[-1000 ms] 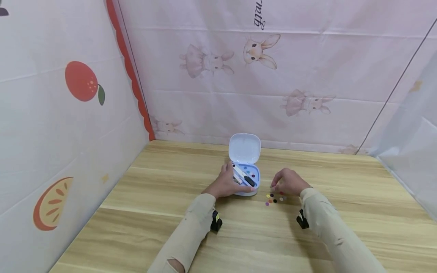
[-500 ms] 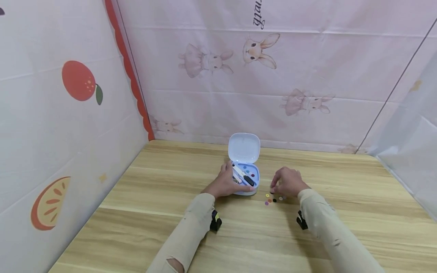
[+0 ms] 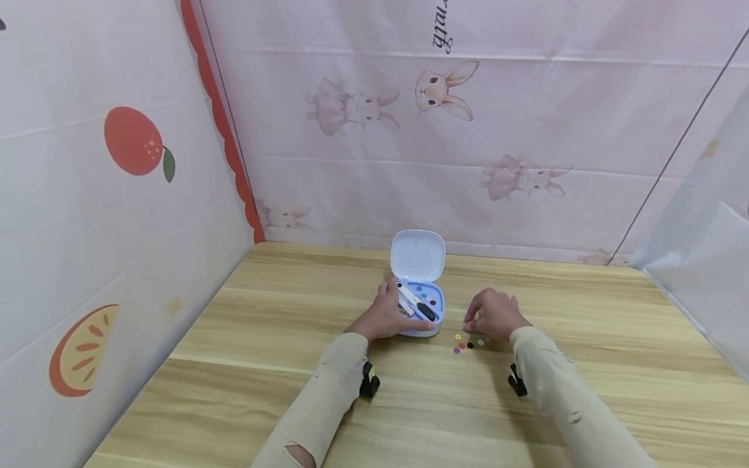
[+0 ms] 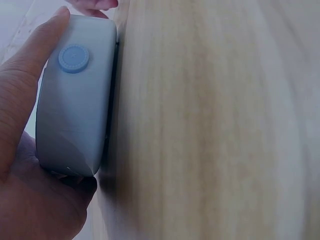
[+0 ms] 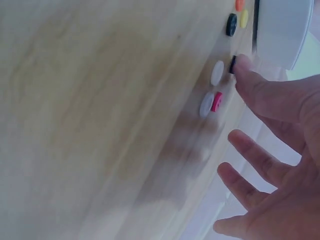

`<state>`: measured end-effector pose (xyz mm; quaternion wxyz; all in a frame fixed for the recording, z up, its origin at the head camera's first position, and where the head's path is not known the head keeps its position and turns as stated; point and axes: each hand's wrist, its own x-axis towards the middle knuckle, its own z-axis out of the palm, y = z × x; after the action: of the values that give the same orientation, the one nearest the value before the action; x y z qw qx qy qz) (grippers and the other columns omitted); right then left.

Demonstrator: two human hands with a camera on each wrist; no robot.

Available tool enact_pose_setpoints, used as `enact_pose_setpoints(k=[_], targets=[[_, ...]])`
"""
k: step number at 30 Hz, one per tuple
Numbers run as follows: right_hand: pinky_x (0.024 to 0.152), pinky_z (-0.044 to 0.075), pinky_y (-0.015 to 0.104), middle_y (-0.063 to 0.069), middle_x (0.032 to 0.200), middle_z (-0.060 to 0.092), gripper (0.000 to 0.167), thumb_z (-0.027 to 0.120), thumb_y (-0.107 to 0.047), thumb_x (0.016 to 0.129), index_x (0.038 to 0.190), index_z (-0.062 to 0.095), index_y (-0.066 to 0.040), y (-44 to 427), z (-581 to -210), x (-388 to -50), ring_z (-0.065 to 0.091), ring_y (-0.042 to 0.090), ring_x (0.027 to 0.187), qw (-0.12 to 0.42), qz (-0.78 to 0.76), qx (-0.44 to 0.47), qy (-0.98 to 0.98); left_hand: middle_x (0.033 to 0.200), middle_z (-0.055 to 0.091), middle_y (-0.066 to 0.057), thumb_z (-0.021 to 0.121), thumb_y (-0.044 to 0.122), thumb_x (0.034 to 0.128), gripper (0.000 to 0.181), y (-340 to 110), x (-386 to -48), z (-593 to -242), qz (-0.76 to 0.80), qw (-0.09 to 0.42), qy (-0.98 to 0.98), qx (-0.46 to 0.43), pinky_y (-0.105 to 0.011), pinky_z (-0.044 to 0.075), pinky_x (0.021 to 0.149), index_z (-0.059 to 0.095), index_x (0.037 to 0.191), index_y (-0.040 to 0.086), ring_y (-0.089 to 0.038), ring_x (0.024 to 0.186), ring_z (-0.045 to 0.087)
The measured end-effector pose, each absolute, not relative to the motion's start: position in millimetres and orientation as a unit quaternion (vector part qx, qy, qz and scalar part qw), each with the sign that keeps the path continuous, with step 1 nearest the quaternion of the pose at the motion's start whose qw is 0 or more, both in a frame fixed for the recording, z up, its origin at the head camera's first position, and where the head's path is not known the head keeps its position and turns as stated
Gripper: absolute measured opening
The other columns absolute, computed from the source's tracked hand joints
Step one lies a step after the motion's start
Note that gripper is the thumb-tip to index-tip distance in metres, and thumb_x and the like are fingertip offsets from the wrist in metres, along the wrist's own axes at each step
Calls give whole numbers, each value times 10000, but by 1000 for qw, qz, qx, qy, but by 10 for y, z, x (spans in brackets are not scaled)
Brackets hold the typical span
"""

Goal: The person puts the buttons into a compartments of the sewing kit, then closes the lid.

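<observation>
My left hand [image 3: 383, 313] grips the left side of a pale blue sewing kit box [image 3: 432, 331], its thumb along the front wall. The lid [image 3: 418, 255] stands up at the back. Inside the box lie a slim white tool with a black end [image 3: 426, 311] and several small buttons. In the left wrist view the front wall shows a round blue catch [image 4: 74, 58]. To the right of the box, my right hand [image 3: 494, 313] has thumb and forefinger on a black button [image 5: 233, 64] at the table, seemingly pinching it. The other fingers are spread.
Loose buttons lie between the right hand and me: a yellow button [image 3: 458, 337], a purple button [image 3: 456, 350], another black button [image 3: 471, 346], and white buttons [image 5: 217, 73] near a red button [image 5: 216, 101]. A printed cloth [image 3: 374, 195] rises behind the wooden table [image 3: 281, 390].
My right hand has dipped slightly toward me, and its fingertips now cover the black button that showed in front of them. The left hand stays on the box.
</observation>
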<state>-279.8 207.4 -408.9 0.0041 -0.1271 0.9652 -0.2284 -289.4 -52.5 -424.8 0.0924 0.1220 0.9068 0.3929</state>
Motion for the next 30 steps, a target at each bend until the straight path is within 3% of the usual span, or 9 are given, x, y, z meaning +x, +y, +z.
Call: enact_pose_setpoints(k=[5, 12, 19, 30], targets=[[1034, 75, 813, 25, 1020, 729, 145, 880, -145, 783, 732, 750, -186, 2085, -4112, -2804, 579, 420, 1165, 4, -237, -130, 963, 1644, 123, -96, 837, 652, 711, 1338, -526, -2885, -4249, 396, 90, 905, 126, -543, 329, 1135, 4, 1639, 167, -314, 1358, 360], [1016, 73, 825, -22, 962, 735, 140, 884, -136, 779, 730, 763, -186, 2087, -4154, -2803, 624, 368, 1040, 6, -226, -126, 966, 1646, 116, -89, 831, 663, 710, 1342, -531, -2899, -4289, 396, 88, 905, 127, -534, 328, 1138, -4, 1639, 172, -308, 1359, 355], [1015, 31, 838, 40, 1058, 745, 140, 885, -145, 782, 741, 769, -212, 2082, -4151, -2788, 594, 434, 1146, 2, -222, -120, 968, 1646, 117, -87, 827, 678, 703, 1347, -526, -2900, -4317, 393, 88, 906, 126, -537, 329, 1136, -3, 1639, 179, -309, 1366, 354], [1016, 44, 834, 37, 1054, 746, 124, 853, -123, 812, 756, 785, -210, 2066, -4136, -2796, 599, 439, 1143, 3, -215, -120, 969, 1645, 112, -97, 837, 669, 698, 1351, -526, -2911, -4308, 397, 89, 905, 127, -546, 326, 1138, 3, 1639, 174, -327, 1355, 364]])
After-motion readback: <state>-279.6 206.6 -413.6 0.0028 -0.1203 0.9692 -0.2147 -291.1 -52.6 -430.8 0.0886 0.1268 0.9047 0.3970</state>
